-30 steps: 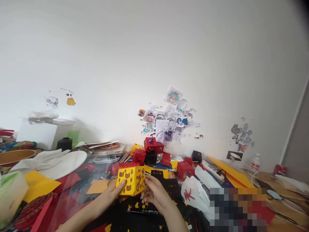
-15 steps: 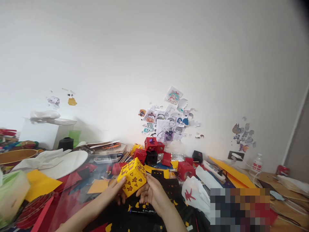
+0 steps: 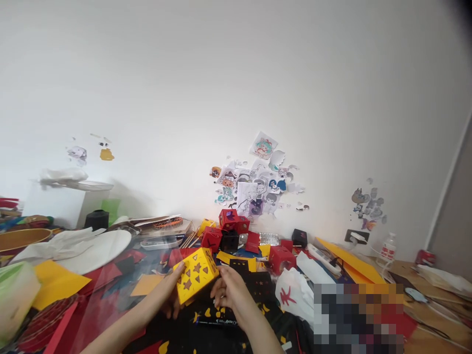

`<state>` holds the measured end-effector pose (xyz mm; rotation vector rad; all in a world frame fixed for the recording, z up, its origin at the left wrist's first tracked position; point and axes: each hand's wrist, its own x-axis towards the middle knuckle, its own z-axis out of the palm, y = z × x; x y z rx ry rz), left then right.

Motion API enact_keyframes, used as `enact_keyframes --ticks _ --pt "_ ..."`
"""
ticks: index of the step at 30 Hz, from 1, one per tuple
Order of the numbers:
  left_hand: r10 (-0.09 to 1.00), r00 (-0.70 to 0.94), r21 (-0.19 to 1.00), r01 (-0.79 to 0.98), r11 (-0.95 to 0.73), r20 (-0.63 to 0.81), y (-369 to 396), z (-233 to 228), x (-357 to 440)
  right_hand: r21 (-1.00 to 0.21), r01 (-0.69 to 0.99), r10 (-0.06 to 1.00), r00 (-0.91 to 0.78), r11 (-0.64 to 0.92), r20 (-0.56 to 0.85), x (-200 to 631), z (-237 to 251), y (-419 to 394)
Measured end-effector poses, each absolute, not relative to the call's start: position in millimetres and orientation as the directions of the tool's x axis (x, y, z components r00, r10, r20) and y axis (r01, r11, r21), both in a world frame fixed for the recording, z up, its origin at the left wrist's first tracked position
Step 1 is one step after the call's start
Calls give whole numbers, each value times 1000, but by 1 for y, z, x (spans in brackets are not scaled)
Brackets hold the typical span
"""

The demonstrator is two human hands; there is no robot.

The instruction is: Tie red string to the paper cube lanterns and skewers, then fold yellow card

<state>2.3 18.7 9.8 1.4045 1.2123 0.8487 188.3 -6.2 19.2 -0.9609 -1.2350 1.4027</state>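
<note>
Yellow paper cube (image 3: 194, 275) with brown star cut-outs — your left hand (image 3: 173, 295) and right hand (image 3: 227, 295) both grip it, fingers closed on it, above the table's near edge.

Bright, even daylight, soft shadow right of white box (image 3: 55, 204), wide-angle bending and dark corner far above it.

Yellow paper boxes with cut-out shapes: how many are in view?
2. One yellow box is held between the left hand and right hand; a second yellow box sits behind by the red boxes. Clutter may hide others.
</note>
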Motion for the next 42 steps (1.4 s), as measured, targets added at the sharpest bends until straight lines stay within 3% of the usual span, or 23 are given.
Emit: enact_keyframes --ticks 4,9,11,15,19,21,26,31,34,38,42 --pt "986 168 954 297 -48 -3 12 15 -1 -993 -68 959 -260 95 110 186 17 -10" --pt "983 182 901 423 -98 21 7 23 -3 -1000 9 976 -215 -10 -12 184 22 -14" --pt "982 139 849 498 -178 125 5 27 -6 -998 -9 970 -237 -67 -63 184 25 -14" --pt "889 90 641 660 -392 450 -2 33 -12 -995 36 973 -209 -91 -96 185 23 -12" --pt "777 250 394 748 -534 578 -10 32 -5 -972 235 997 -77 12 -7 184 12 -8" --pt "769 285 341 770 -539 572 -14 31 2 -943 326 997 -34 71 63 182 8 -10" --pt "838 196 381 822 -424 510 -15 34 8 -762 638 948 161 111 274 195 24 -20" --pt "838 83 378 866 -329 540 -5 35 -10 -572 811 869 366 -122 334 254 58 2" --pt "854 49 439 841 -315 518 -2 34 -20 -508 840 873 380 -188 306 284 63 25" --pt "862 252 487 740 -465 440 -9 33 -26 -430 880 902 337 -201 268 292 51 46" --pt "839 483 521 663 -538 252 -24 34 -21 -377 914 919 270 -150 286 278 41 57"
